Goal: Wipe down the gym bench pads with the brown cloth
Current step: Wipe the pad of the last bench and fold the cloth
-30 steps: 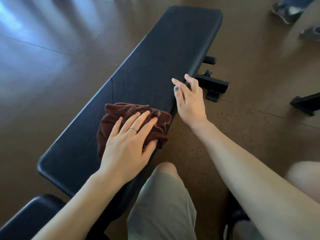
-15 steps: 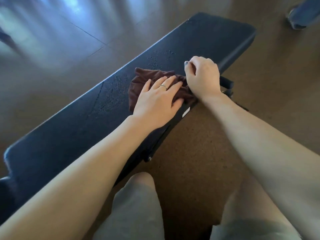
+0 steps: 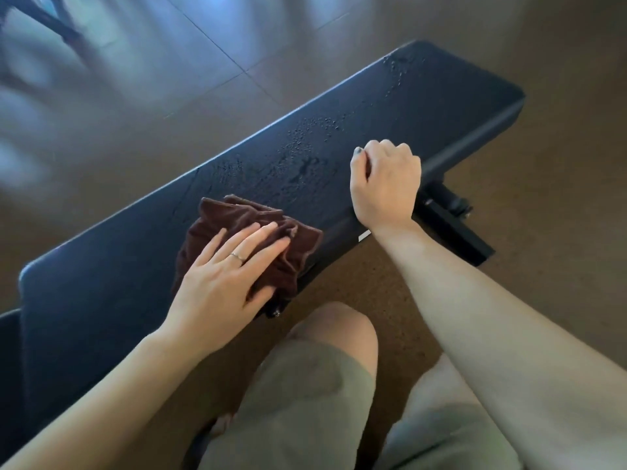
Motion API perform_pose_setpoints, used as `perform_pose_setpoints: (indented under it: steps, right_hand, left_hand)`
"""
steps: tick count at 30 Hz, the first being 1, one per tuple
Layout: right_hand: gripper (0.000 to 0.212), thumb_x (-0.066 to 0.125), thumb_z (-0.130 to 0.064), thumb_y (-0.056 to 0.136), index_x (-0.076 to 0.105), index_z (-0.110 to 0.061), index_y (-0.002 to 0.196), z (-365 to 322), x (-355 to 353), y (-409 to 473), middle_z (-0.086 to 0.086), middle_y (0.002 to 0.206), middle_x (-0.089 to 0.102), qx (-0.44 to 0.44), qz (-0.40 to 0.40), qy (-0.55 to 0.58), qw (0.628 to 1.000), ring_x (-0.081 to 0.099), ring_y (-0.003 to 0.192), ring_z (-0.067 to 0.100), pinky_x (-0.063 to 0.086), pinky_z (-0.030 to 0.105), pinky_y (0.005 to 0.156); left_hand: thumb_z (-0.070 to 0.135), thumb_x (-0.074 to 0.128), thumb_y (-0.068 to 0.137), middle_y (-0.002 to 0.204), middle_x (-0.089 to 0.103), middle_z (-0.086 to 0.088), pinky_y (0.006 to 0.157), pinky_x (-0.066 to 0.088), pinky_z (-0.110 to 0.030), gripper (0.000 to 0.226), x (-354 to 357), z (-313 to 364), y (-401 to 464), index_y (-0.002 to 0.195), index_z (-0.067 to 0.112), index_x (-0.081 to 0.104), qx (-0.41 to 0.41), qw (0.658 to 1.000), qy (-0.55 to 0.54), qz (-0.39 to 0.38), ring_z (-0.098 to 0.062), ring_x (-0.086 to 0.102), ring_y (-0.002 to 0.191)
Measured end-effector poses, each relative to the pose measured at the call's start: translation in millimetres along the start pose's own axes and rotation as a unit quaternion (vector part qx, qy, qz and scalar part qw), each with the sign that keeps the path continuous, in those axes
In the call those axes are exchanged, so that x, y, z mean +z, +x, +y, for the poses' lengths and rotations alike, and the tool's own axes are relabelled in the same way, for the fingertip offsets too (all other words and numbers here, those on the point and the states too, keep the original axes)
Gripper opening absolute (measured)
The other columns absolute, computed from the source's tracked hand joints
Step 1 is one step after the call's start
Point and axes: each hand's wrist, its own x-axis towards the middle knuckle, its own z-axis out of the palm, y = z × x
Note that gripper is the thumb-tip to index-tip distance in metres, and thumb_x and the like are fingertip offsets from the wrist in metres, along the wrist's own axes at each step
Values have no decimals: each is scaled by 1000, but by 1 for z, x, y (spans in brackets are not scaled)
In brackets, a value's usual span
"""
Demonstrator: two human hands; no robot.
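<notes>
The long black bench pad (image 3: 437,106) runs from lower left to upper right, with water droplets (image 3: 305,144) beaded on its middle and far part. A crumpled brown cloth (image 3: 237,217) lies on the pad near its front edge. My left hand (image 3: 224,276) presses flat on the cloth, fingers spread, a ring on one finger. My right hand (image 3: 386,184) is curled into a loose fist that rests on the pad's near edge, to the right of the cloth and apart from it. Nothing shows inside that fist.
A second black pad (image 3: 8,351) adjoins at the lower left edge. The bench's black metal foot and roller (image 3: 454,222) stick out under the right side. My knees in grey shorts (image 3: 305,385) are close to the bench. Brown floor surrounds it.
My left hand has slid the cloth back toward the near left along the pad, away from my right hand, leaving droplets uncovered. The right hand stays fisted on the edge.
</notes>
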Motion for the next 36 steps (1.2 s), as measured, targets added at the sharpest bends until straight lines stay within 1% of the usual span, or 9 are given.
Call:
perform_pose_setpoints:
  steps: [3,11,17,20,22,27,30,32,36]
  right_hand:
    - [40,39,-34,103,61,-13,77,-2,-1,2,5,76,64,-2,-21,-19,1000,35,75,18,23,33,71]
    - [40,39,-31,103,61,-12,75,5,3,6,6,75,65,-15,-24,-14,999,40,72,19,25,34,69]
    - [41,44,-30,103,59,-11,70,23,0,20,5,69,64,-59,-64,5,996,54,64,25,44,39,57]
    - [39,44,-30,102,45,-18,65,30,-6,27,-5,62,48,-93,-76,12,993,46,59,23,29,32,53]
    - [39,46,-29,101,42,-20,64,36,-7,30,-6,61,46,-115,-87,17,989,48,56,23,29,30,51]
    - [39,51,-29,98,37,-20,63,33,-3,37,-2,55,47,-147,-81,-24,985,48,52,26,11,29,50]
    - [37,48,-29,99,37,-23,64,35,-4,39,-4,58,45,-146,-80,-12,986,45,54,21,15,29,51]
    - [37,48,-27,101,38,-23,65,36,-6,39,-8,62,42,-130,-59,14,990,40,55,14,15,22,51]
    - [36,49,-22,100,36,-20,66,39,-5,36,-7,65,39,-108,-45,35,992,38,59,16,23,31,58]
  left_hand:
    - [53,41,101,166,34,5,127,20,-52,60,-2,7,26,158,34,38,3,1000,7,-6,-22,30,155]
    - [60,25,103,170,26,9,130,8,-47,62,-4,33,128,159,37,34,4,999,-37,8,-17,19,158]
    - [58,25,107,171,20,11,130,3,-45,57,-5,35,146,161,39,28,-2,999,-41,-12,-14,13,159]
    - [57,24,105,169,23,11,130,9,-46,58,-7,23,90,160,39,31,15,999,-35,1,-13,16,158]
    - [54,29,106,168,26,11,129,12,-46,56,-5,16,63,158,37,36,28,999,-33,7,-11,18,157]
    - [55,32,105,168,31,10,128,16,-49,55,0,19,122,157,39,37,30,999,-35,24,-15,24,156]
    - [55,32,105,168,31,9,128,14,-49,55,3,25,189,157,40,38,27,998,-39,35,-17,24,156]
    - [55,33,107,169,28,9,129,11,-49,53,2,27,222,158,40,36,20,999,-35,28,-17,21,157]
    - [53,34,108,169,27,10,129,9,-47,52,-3,15,208,159,40,34,39,998,-47,23,-16,19,158]
